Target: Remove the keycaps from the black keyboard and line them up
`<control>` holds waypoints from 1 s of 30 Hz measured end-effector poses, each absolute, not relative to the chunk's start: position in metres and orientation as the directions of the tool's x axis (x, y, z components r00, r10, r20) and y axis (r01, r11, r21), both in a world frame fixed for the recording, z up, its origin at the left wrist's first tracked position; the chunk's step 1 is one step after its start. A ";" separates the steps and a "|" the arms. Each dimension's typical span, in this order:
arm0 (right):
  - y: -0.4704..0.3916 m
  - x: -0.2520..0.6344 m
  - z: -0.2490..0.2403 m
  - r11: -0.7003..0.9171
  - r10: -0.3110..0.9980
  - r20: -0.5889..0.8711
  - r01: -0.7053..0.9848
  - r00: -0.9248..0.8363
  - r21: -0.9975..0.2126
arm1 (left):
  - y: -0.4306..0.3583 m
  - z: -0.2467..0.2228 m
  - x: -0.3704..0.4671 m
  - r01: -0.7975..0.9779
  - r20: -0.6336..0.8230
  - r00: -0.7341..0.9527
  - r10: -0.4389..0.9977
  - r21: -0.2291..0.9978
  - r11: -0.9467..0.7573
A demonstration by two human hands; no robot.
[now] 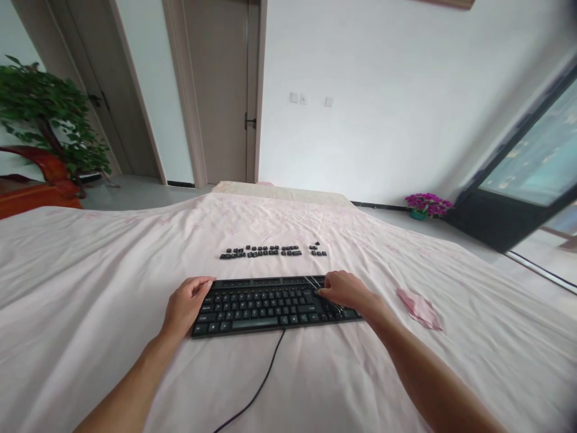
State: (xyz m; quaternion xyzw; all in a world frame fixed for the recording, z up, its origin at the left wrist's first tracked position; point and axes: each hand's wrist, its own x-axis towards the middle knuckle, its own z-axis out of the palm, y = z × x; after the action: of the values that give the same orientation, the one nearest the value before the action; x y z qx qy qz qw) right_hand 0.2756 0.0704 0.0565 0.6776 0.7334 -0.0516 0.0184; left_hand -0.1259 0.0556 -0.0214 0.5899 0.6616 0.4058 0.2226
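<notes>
A black computer keyboard [259,307] lies on the pink cloth, its cable [265,385] running toward me. My left hand [186,304] grips its far left corner between thumb and fingers. Over its right end, my right hand [345,290] is closed on a thin metal wire tool [312,282]. Two thin prongs stick out to the left of the fingers, and more wire shows below them near the number pad; the hand covers part of it. The keyboard's top row lacks keycaps. Loose black keycaps [265,252] lie in two rows beyond the keyboard.
A pale pink floral cloth [157,252] with wrinkles covers the wide surface. To the right lies a folded pink cloth [420,309]. Farther off are a potted plant [45,102], a wooden chair [40,180], doors [220,90] and purple flowers [428,204] by the wall.
</notes>
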 end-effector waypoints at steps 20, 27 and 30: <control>0.257 0.346 0.007 0.136 0.989 0.078 0.971 -0.123 -0.196 | 0.078 -0.036 -0.138 0.574 0.058 -0.335 0.941 0.804 0.155; 0.278 0.347 0.002 0.127 0.992 0.042 0.968 -0.121 -0.218 | 0.083 -0.042 -0.142 0.590 0.013 -0.340 0.940 0.782 0.202; 0.281 0.352 0.001 0.084 0.996 0.012 0.961 -0.084 -0.262 | 0.082 -0.041 -0.142 0.597 0.013 -0.335 0.942 0.776 0.202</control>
State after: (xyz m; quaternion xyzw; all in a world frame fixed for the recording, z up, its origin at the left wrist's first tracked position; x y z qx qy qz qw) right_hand 0.3517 0.2806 0.0011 0.6702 0.7303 -0.0930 -0.0938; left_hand -0.1417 0.0823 -0.0405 0.5229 0.7360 0.3546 0.2431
